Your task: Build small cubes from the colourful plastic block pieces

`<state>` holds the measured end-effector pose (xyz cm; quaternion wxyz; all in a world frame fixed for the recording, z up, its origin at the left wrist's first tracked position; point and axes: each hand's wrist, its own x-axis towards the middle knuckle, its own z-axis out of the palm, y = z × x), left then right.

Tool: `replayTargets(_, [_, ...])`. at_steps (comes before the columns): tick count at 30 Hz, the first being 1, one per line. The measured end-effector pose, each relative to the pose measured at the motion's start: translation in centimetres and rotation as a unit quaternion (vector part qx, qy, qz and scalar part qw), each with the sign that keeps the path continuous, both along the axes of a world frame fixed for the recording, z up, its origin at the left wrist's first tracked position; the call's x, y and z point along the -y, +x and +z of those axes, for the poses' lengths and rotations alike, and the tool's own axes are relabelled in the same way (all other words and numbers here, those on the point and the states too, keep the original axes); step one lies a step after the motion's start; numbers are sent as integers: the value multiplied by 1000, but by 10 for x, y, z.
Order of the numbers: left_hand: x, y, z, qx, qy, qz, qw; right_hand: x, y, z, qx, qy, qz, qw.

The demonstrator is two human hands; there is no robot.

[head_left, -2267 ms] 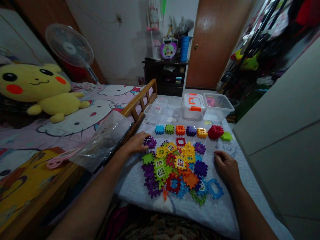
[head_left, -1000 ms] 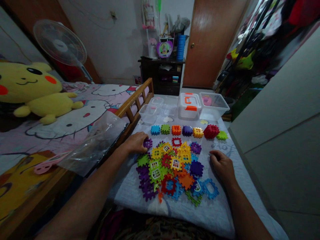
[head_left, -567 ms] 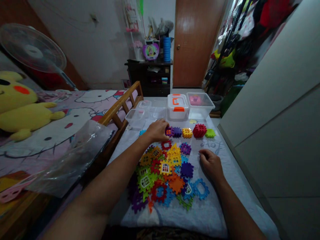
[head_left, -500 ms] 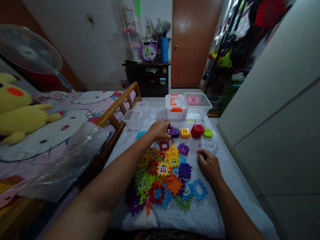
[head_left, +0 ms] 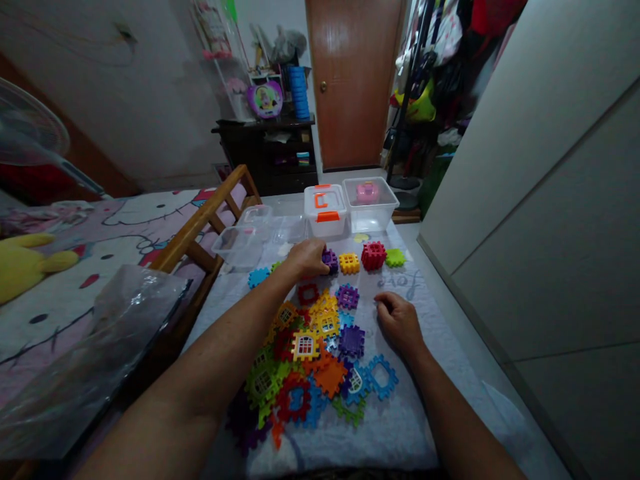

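Observation:
My left hand [head_left: 309, 258] reaches over the loose pieces to the back row and closes on a stack of purple interlocking building blocks [head_left: 330, 261]. To the right of that stack, the row holds a yellow block [head_left: 349, 263], a red stack [head_left: 373, 256] and a lime green piece [head_left: 395, 258]. My right hand [head_left: 400, 321] rests on the cloth with its fingers curled in, nothing showing in them. Between my arms lies a mixed heap with an orange plate [head_left: 331, 377], a dark purple plate [head_left: 351, 341] and a blue frame [head_left: 383, 377].
Behind the row stand a lidded box with orange clasps [head_left: 325, 212] and an open clear bin [head_left: 370, 215] holding a pink item. Clear tubs [head_left: 237, 247] sit at the back left. A wooden bed rail [head_left: 200, 223] borders the left side; a pale cabinet [head_left: 530, 200] is on the right.
The view has turned to the right, so everything sits further left in the picture. My left hand stays at the purple stack, and my right hand keeps its place on the cloth.

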<state>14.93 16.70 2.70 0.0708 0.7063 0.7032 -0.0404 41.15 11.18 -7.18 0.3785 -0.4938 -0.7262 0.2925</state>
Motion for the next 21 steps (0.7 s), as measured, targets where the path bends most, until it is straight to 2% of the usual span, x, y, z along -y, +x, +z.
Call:
replayTargets(5, [1,-4,6,6,4,1,1000,0,0,1,-3,-9,3,1000])
replayTargets(9, [17,-30,22,23,53,4,998,1,1,3,-5,-11,2,1000])
replayTargets(14, [65,-95,29,25,92,41,995,1,1,3,4,-8,1,1000])
replayTargets(17, [99,-133,23,20,88,101,991,1,1,3,6,-9,0,1000])
replayTargets(21, [136,-166,9,13,70,126,990,1,2,3,9,-13,-3,1000])
